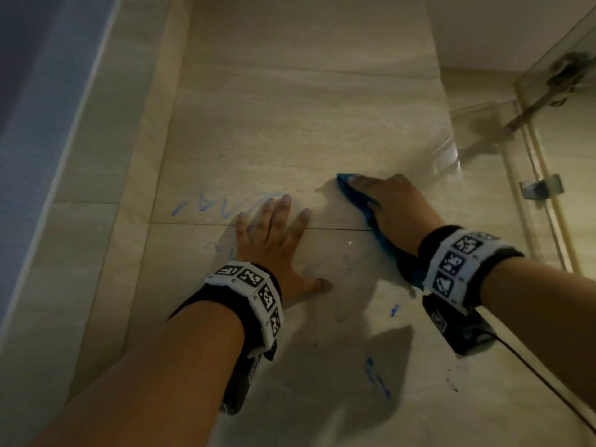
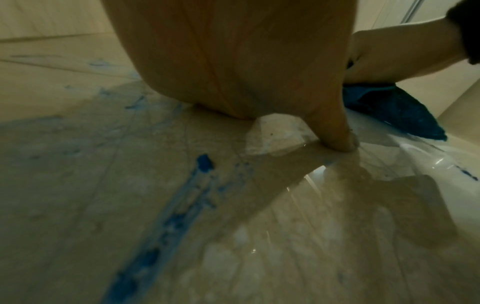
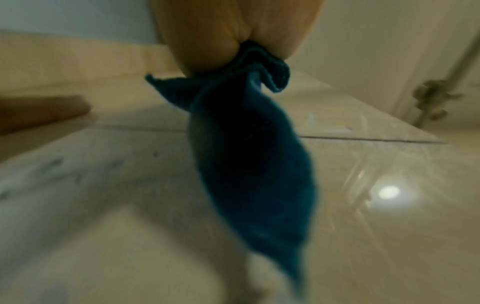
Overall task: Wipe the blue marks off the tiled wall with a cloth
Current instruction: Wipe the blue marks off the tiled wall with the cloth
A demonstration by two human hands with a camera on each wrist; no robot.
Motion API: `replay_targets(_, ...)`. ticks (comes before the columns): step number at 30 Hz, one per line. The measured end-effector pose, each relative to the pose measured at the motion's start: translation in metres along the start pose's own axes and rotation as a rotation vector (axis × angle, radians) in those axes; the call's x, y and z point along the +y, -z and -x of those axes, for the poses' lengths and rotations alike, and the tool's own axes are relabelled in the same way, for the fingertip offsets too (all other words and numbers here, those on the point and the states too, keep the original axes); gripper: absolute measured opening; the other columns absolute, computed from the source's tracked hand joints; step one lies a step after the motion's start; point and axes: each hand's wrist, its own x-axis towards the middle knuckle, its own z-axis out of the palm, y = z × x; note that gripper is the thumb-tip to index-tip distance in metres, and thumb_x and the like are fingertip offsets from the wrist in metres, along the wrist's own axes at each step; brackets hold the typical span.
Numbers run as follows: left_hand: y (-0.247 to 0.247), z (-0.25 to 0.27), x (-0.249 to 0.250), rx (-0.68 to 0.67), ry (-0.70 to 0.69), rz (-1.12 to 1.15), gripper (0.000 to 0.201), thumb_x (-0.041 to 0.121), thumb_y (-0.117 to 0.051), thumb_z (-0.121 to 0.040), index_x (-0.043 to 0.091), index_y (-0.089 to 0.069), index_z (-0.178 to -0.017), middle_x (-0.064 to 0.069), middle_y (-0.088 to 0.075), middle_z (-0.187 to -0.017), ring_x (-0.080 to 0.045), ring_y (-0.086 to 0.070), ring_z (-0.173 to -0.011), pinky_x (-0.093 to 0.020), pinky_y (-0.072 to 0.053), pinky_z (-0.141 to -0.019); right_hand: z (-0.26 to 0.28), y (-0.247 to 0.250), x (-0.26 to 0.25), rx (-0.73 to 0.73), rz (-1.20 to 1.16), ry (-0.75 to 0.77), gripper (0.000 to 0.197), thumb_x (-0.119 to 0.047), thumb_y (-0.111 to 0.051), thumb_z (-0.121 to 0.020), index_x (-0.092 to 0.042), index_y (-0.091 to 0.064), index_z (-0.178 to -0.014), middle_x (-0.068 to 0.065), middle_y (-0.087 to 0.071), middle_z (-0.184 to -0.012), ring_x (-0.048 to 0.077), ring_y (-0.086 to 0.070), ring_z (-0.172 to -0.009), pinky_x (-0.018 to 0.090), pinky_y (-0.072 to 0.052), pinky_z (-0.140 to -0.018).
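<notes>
Pressing flat on the tiled wall (image 1: 290,124) with left hand (image 1: 274,243), fingers spread and straight, thumb out, holding nothing, covering part of the blue marks (image 1: 206,204). Pinning the blue cloth (image 1: 358,201) against the tile under right hand (image 1: 393,204), fingers extended, cloth tail trailing beneath the wrist.

I read the head view as looking along the beige glossy tiled wall (image 1: 290,130) from behind both wrists. The left wrist view sits very near the tile, facing past the palm; the right wrist view likewise, blurred. All three share the crumpled blue cloth (image 1: 358,201) (image 2: 389,111) (image 3: 249,164).
</notes>
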Motion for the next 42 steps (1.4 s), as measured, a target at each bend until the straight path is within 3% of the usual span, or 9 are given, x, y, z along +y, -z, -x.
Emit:
replay_targets(5,0.001,0.000,0.000,-0.005,-0.003,0.005,0.116,0.094,-0.032,-0.063,0.037,0.035,-0.140,0.005,0.043,-0.148,-0.019,0.034,-0.139,-0.057,0.017,-0.111,-0.010,0.003,0.007,0.113,-0.075,-0.217,0.049,-0.010,-0.044,-0.096,-0.030,-0.043,-0.141,0.020,-0.050,-0.129,0.041,-0.056,-0.103,0.031,-0.043,-0.087)
replay_targets(9,0.002,-0.001,0.001,-0.018,0.007,0.006,0.117,0.093,-0.034,-0.063,0.037,0.033,-0.141,0.004,0.042,-0.149,-0.020,0.033,-0.140,-0.056,0.018,-0.110,0.004,-0.010,-0.019,0.077,0.039,-0.152,0.052,-0.007,-0.042,-0.096,-0.026,-0.038,-0.144,0.022,-0.051,-0.126,0.038,-0.053,-0.108,0.034,-0.039,-0.090)
replay_targets(14,0.003,-0.002,0.002,-0.003,0.013,-0.012,0.118,0.094,-0.033,-0.062,0.036,0.031,-0.142,0.003,0.037,-0.151,-0.021,0.029,-0.142,-0.057,0.014,-0.112,0.018,-0.024,-0.025,0.068,-0.045,-0.080,0.040,-0.019,-0.044,-0.100,-0.030,-0.048,-0.138,0.016,-0.058,-0.113,0.032,-0.058,-0.089,0.020,-0.032,-0.071)
replay_targets(17,0.003,-0.002,0.001,-0.013,0.006,-0.020,0.117,0.094,-0.032,-0.063,0.036,0.031,-0.143,0.003,0.038,-0.151,-0.021,0.029,-0.142,-0.057,0.014,-0.112,0.015,-0.019,-0.017,0.061,-0.098,-0.136,0.040,-0.042,-0.049,-0.095,-0.022,-0.057,-0.129,0.007,-0.061,-0.096,0.020,-0.058,-0.075,0.010,-0.036,-0.058)
replay_targets(21,0.001,-0.002,-0.001,0.012,-0.006,-0.039,0.117,0.095,-0.029,-0.062,0.035,0.031,-0.143,0.002,0.038,-0.151,-0.022,0.028,-0.142,-0.057,0.014,-0.112,0.009,0.001,-0.008,0.118,-0.099,-0.267,0.042,-0.013,-0.043,-0.098,-0.032,-0.051,-0.136,0.018,-0.053,-0.121,0.038,-0.058,-0.098,0.028,-0.044,-0.081)
replay_targets(23,0.000,-0.002,-0.001,0.012,-0.005,-0.033,0.117,0.095,-0.029,-0.062,0.036,0.031,-0.143,0.002,0.038,-0.151,-0.022,0.028,-0.142,-0.056,0.014,-0.111,0.010,0.008,-0.008,0.126,-0.100,-0.313,0.049,-0.005,-0.044,-0.096,-0.032,-0.049,-0.137,0.021,-0.052,-0.125,0.041,-0.057,-0.101,0.031,-0.044,-0.084)
replay_targets(29,0.012,-0.001,0.004,-0.048,0.017,-0.090,0.118,0.095,-0.029,-0.062,0.032,0.028,-0.145,0.001,0.035,-0.152,-0.023,0.026,-0.143,-0.060,0.011,-0.110,0.018,0.001,-0.013,0.049,0.040,-0.273,0.050,-0.013,-0.047,-0.097,-0.034,-0.041,-0.142,0.023,-0.049,-0.119,0.040,-0.057,-0.095,0.035,-0.047,-0.084)
replay_targets(36,0.025,0.010,0.045,-0.031,0.024,-0.039,0.120,0.092,-0.033,-0.067,0.025,0.028,-0.146,-0.003,0.040,-0.149,-0.026,0.036,-0.138,-0.064,0.025,-0.100,0.041,0.008,-0.018,-0.065,0.133,-0.158,0.060,-0.005,-0.047,-0.094,-0.027,-0.030,-0.147,0.019,-0.049,-0.122,0.034,-0.052,-0.102,0.034,-0.046,-0.082)
replay_targets(42,0.014,0.005,0.071,-0.178,0.132,0.102,0.115,0.091,-0.030,-0.067,0.031,0.034,-0.142,0.000,0.045,-0.147,-0.025,0.035,-0.138,-0.065,0.013,-0.107,0.053,0.008,-0.006,-0.070,0.103,-0.059,0.058,-0.003,-0.047,-0.094,-0.027,-0.033,-0.146,0.012,-0.051,-0.127,0.031,-0.049,-0.109,0.032,-0.045,-0.087)
